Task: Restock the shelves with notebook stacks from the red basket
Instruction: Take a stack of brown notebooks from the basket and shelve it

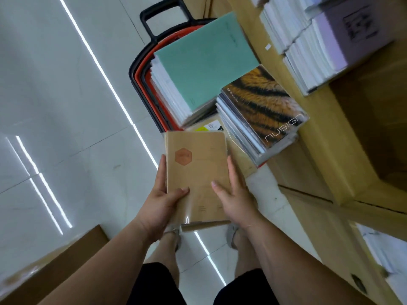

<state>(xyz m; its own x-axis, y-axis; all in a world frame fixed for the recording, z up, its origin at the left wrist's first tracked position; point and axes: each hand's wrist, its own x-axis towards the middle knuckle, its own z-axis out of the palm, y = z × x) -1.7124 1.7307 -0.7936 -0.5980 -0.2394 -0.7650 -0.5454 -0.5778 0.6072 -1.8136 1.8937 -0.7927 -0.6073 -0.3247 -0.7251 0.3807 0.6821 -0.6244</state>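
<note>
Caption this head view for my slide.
Left hand and right hand hold a kraft notebook stack near the red basket.

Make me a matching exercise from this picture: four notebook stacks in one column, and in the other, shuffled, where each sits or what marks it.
1 brown stack
2 green stack
3 tiger-print stack
4 white-edged stacks

A on the wooden shelf
B held by the left hand and right hand
C cover reads nusign
D nearest the black handle of the red basket

Pairs: 1-B, 2-D, 3-C, 4-A
</note>
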